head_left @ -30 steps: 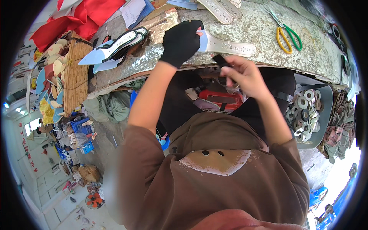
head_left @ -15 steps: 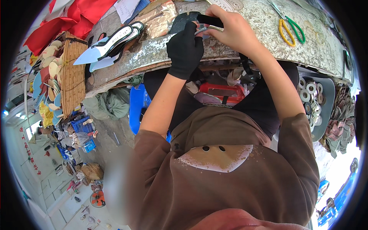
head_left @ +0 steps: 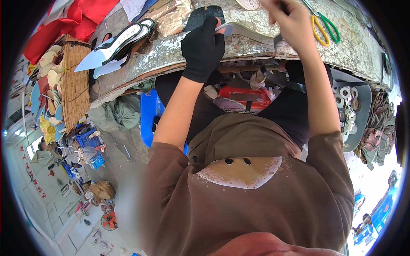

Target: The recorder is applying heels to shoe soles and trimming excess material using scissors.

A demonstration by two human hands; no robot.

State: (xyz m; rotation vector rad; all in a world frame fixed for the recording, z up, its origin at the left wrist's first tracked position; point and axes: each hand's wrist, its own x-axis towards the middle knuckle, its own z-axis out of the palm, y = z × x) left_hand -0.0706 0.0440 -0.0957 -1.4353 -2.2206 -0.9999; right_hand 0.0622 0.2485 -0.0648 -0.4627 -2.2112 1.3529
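Observation:
My left hand [head_left: 203, 51], in a black fingerless glove, is closed on the pale blue tip of what looks like a thin, curved shoe insole [head_left: 252, 33]. The insole stretches to the right along the bench edge, seen nearly side-on. A dark strap [head_left: 279, 77] hangs below the edge near my right thigh; where it joins is unclear. My bare right hand [head_left: 292, 25] is raised above the insole's far end, its fingers bent and smeared by motion, so I cannot tell whether they hold anything. Behind my left hand lies a flat black pad [head_left: 200, 17].
Stacked shoe pieces with black straps [head_left: 117, 47] lie left on the worn bench [head_left: 166, 53]. Scissors with yellow and green handles [head_left: 325, 30] are at the right. A wicker basket [head_left: 76, 85] stands left, tape rolls [head_left: 348, 102] sit in a grey bin, and a red case [head_left: 245, 98] is below.
My right hand has left the spot beside my left fingers and moved right and up, away from the black strap end. The insole now shows lengthwise. My left hand shifted slightly left.

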